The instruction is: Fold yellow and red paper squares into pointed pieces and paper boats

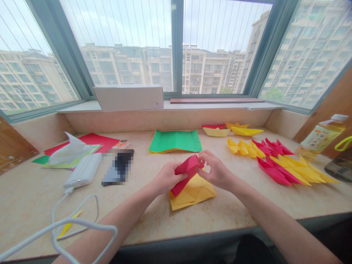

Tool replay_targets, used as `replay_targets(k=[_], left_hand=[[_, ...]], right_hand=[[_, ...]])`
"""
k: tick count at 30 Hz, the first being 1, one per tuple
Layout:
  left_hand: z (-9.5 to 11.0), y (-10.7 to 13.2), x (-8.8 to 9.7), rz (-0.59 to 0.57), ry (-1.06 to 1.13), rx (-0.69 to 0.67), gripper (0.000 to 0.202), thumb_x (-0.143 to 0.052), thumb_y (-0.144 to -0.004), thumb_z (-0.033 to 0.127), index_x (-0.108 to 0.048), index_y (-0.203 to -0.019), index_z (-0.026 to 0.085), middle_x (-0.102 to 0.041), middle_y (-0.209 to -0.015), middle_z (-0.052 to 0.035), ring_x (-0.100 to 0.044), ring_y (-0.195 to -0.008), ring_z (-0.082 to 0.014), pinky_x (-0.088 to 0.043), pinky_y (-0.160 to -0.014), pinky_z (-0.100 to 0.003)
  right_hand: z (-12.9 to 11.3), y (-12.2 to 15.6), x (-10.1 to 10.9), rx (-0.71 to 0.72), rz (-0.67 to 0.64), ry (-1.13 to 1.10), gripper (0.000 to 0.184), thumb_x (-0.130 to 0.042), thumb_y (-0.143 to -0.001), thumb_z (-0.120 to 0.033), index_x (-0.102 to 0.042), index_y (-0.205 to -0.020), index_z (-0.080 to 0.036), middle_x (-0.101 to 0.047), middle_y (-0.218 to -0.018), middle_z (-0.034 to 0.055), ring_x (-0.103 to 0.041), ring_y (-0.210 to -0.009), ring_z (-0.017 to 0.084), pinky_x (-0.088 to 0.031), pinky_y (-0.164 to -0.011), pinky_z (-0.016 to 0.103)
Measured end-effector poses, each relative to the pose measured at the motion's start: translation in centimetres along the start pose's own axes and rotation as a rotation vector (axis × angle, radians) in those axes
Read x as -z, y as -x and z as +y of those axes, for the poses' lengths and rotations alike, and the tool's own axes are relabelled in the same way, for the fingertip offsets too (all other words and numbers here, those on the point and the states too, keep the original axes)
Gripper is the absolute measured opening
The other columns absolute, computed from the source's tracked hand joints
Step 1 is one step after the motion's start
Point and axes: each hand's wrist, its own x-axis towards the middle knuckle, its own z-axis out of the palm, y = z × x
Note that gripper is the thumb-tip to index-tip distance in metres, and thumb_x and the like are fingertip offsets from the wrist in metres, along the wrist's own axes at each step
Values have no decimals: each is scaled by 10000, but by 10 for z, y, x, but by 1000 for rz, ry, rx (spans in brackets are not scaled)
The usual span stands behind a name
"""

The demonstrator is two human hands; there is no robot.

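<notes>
A folded piece of red paper is held between both hands, tilted, above the front middle of the counter. My left hand pinches its left side, thumb on top. At its upper right end, my right hand grips the paper with thumb and bent fingers. Directly beneath lies folded yellow paper with crease lines, partly hidden by the red piece. Farther back, a creased green sheet rests on yellow paper.
Folded paper boats and several red and yellow folded pieces stand at right, near a drink bottle. A white power bank, its cable, a phone, tissue and red sheets occupy the left.
</notes>
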Motion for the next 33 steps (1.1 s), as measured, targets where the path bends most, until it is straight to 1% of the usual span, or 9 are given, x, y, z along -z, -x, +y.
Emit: replay_targets(k=[3, 7, 11, 15, 21, 24, 28, 30, 33], left_hand=[[0, 0, 1, 15, -6, -9, 185, -617, -737, 167, -714, -888, 122, -701, -803, -19, -595, -721, -178, -440, -685, -272], [2, 1, 1, 38, 26, -16, 241, -611, -737, 160, -720, -950, 130, -711, -861, -18, -607, -766, -181, -448, -727, -277], [4, 1, 0, 71, 69, -17, 213, -625, -726, 174, -715, -912, 124, -703, -861, -22, -603, -776, -183, -441, -729, -275], [5, 0, 1, 72, 128, -19, 180, -650, -747, 247, -700, -866, 122, -679, -803, -20, -580, -727, -171, -409, -669, -255], [5, 0, 3, 72, 210, 12, 262, -711, -755, 381, -673, -809, 127, -619, -734, 0, -514, -655, -135, -344, -601, -229], [7, 2, 2, 54, 297, 51, 337, -752, -737, 438, -667, -845, 130, -612, -739, 1, -503, -646, -125, -330, -589, -221], [11, 5, 2, 17, 386, 99, 433, -766, -739, 496, -675, -966, 138, -638, -777, -15, -518, -643, -120, -322, -571, -214], [11, 5, 2, 29, 403, 105, 468, -762, -744, 517, -679, -998, 132, -654, -797, -27, -522, -638, -115, -318, -563, -212], [10, 3, 2, 64, 391, 85, 500, -750, -745, 553, -693, -977, 114, -650, -766, -28, -499, -604, -103, -300, -546, -212]], right_hand=[[-1, 0, -1, 39, -33, -9, 151, -645, -822, -102, -568, -890, -212, -606, -992, 53, -593, -905, 201, -504, -816, 345], [4, -1, -5, 50, -28, -31, 175, -641, -843, -94, -618, -960, -222, -631, -1038, 62, -609, -956, 210, -511, -855, 362], [6, -1, -4, 45, -5, -72, 126, -606, -899, -117, -646, -940, -229, -642, -1019, 55, -622, -957, 198, -515, -853, 346], [3, -1, 0, 80, 38, -109, 144, -562, -931, -117, -648, -952, -230, -652, -1016, 58, -630, -961, 188, -516, -833, 326], [3, -1, 1, 165, 82, -133, 198, -528, -913, -67, -631, -830, -215, -680, -1014, 66, -644, -958, 190, -517, -841, 328], [3, -1, 1, 180, 101, -149, 191, -515, -921, -71, -615, -836, -211, -673, -1023, 71, -642, -966, 186, -516, -839, 325], [1, -1, 2, 179, 105, -170, 189, -496, -939, -95, -597, -830, -210, -656, -1039, 79, -636, -960, 184, -524, -822, 329], [0, -1, 3, 183, 97, -169, 185, -500, -939, -107, -597, -821, -212, -641, -1072, 91, -630, -998, 198, -527, -843, 352], [0, 0, 2, 203, 72, -159, 184, -519, -919, -97, -609, -808, -213, -612, -1127, 104, -609, -1085, 224, -519, -903, 398]])
